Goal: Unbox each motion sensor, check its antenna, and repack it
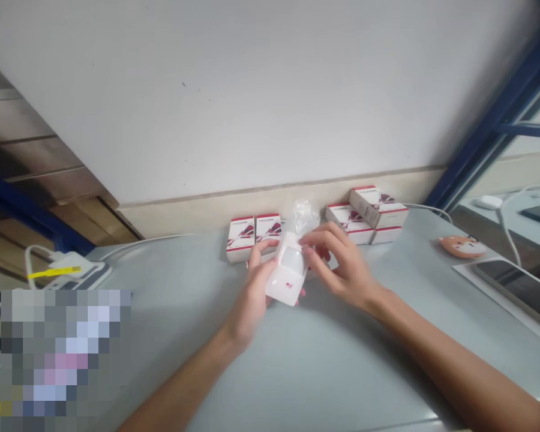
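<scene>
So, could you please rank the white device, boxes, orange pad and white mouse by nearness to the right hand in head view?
1. White device: touching the right hand, leftward.
2. Red-and-white boxes: just behind it.
3. Orange pad: to the right.
4. White mouse: farthest, upper right.

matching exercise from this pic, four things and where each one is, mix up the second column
Things:
1. white plastic device
2. white-and-red cardboard boxes
3. orange cartoon-face pad
4. black-screened tablet

Places:
A. along the white wall
B. between left hand and right hand
C. on a white sheet
D. on the grey table, right of the boxes

Pairs: 1-B, 2-A, 3-D, 4-C
</scene>
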Tool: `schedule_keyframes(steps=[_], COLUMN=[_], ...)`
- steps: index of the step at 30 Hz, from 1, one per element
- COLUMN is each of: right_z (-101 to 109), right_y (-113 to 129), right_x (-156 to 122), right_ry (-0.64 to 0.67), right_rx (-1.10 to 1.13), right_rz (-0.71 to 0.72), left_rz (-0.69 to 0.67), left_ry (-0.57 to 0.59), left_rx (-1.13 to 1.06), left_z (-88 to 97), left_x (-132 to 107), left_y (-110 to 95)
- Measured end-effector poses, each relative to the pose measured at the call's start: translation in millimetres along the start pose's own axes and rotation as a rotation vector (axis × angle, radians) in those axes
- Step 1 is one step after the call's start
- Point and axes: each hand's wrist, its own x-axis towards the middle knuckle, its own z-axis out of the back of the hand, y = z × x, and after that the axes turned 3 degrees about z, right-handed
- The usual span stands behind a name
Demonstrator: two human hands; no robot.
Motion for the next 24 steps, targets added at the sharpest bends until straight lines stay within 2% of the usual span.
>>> schedule_keyframes(steps=[6,9,13,16,19,24], right_z=[-3,-4,-3,-2,-3,-4], right_y=[9,13,12,11,10,11], right_x=[-1,-2,-2,-1,-1,-2], right_ry=[0.087,0.148,0.075,-0.014,0.019,0.065], right_rx=[0.025,0.061,0.036,-0.014,-0.038,-0.031], right_rz=[0.016,0.032,0.063,0.020,-0.035,-0.044], left_rz=[-0.074,-0.082,-0.075,-0.098,-0.107,-0.108], left_ry=[-0.087,-0.074,-0.067,-0.064,-0.058,-0.103], left_rx=[-0.063,-0.108,-0.099,-0.079,-0.069,-0.073], left_z=[3.4,4.7,3.9,3.3,3.4,3.1], left_x=[7,11,11,10,10,10], left_y=[3,5,5,5,5,3])
